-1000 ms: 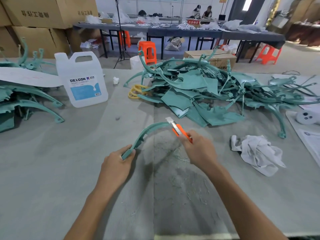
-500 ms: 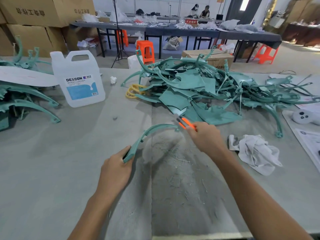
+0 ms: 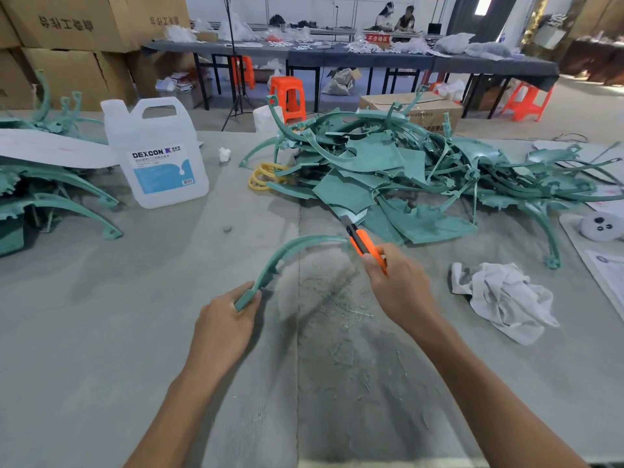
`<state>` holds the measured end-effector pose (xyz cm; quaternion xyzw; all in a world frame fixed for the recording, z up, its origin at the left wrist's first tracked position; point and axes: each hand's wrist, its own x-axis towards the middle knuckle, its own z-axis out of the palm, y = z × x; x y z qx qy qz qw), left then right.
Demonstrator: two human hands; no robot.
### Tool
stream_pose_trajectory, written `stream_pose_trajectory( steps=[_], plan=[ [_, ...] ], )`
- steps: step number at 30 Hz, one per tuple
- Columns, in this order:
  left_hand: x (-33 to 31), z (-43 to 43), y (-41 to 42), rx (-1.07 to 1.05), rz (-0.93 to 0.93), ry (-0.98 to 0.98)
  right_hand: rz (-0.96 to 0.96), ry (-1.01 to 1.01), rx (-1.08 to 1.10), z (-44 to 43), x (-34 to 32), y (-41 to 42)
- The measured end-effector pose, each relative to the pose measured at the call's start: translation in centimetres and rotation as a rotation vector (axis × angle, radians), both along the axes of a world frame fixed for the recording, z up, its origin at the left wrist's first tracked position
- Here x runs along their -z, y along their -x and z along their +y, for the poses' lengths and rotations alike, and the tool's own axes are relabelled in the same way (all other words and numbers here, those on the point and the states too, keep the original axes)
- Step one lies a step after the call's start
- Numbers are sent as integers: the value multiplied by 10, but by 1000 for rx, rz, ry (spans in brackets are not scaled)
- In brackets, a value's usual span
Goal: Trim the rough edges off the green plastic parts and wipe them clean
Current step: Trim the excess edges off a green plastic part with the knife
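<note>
**Clerk:** Entry one, the piece in work?

**Storekeeper:** Curved green part [image 3: 287, 251], one thin arc-shaped strip. Its near end sits in the left hand [image 3: 223, 325], fingers and thumb wrapped round it. From there it sweeps up and away to the right, and its far end meets the utility knife [image 3: 366, 246]. It appears lifted off the table [image 3: 101, 298], with its shadow lying below.

**Clerk:** Handling notes?

**Storekeeper:** Judged light, one hand carries it. Narrow section, so likely springy: held by one end only, the far tip would probably flex under the blade. Best hold is on the smooth band close to the stretch being cut, with fingers kept off the untrimmed edge and behind the blade's path. The surface looks matte, so slipping seems unlikely.

**Clerk:** Entry two?

**Storekeeper:** Right hand [image 3: 398, 285], closed round the orange knife handle, blade extended and pointing away from the body. The part's far tip lies just left of that hand, beside the handle.

**Clerk:** Remaining stock?

**Storekeeper:** Pile of green parts [image 3: 388, 163], tangled, beyond both hands. White rag [image 3: 506, 298], crumpled, to the right of the right hand, for the wiping step. Shavings [image 3: 337, 309] scattered under the work. One translucent jug [image 3: 158, 157], far left.
</note>
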<state>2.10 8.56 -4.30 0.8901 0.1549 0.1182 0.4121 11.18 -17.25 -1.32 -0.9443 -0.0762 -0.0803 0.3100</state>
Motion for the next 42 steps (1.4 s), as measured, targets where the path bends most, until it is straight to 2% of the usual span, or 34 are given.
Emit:
stream_pose_trajectory(
  steps=[5,9,12,16,19,22,27,31,32,35,36,38,40,42],
  plan=[
    [-1,0,-2,-22,-17,-10,12,-211,-339,47,2,43],
    [-2,-1,-2,-30,-15,6,68,-303,-460,63,13,57],
    [-4,1,-3,-46,-2,18,72,-311,-428,64,19,46],
    [-3,-1,0,-15,4,21,-44,-64,-196,44,20,-3],
    [-1,-4,2,-21,2,40,38,133,13,9,26,-36],
    [-3,-2,2,-24,13,75,46,124,101,-12,36,-40],
    [-8,4,-2,-52,0,93,-54,-127,82,-1,30,-10],
    [-12,2,-1,-79,41,140,-39,-199,-143,29,16,21],
    [-13,4,-1,-105,30,209,-37,-202,-192,35,15,27],
    [-16,7,6,-149,-7,665,-47,-256,-229,40,11,35],
    [-17,8,9,-129,8,721,-46,-265,-228,38,10,35],
    [-13,8,17,-103,28,733,-39,-223,-242,33,10,34],
    [-6,9,23,-169,28,697,-21,-132,-251,28,13,34],
    [-2,11,28,-231,67,439,3,-25,-254,23,18,35]
  ],
)
